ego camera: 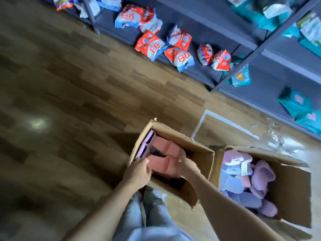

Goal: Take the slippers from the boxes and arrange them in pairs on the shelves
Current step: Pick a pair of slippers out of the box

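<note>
Cardboard made up the near box [201, 164], which stood open on the wooden floor [69, 87] in the head view, just in front of the person's jeans [133, 216]. Both bare arms reached down into it. The left hand [137, 171] had its fingers curled round the left edge of a pink slipper [161, 165], close against the box's left wall. The right hand [186, 166] gripped the same slipper's right side, fingers bent over its top. The slipper lay at the top of the contents, inside the rim. A second pink slipper [165, 145] lay just behind it, and lilac slippers [145, 146] stood on edge along the left wall.

A second box [293, 188], also open, stood touching the first on its right. It held a loose heap of purple slippers [262, 173], some with white tags. Crumpled clear plastic [278, 138] lay on the floor beyond it.

Dark grey shelves [205, 70] ran along the far side. Red and white packets [152, 45] lay on the lowest level, and teal packets [293, 103] further right. No slipper showed on the shelves.
</note>
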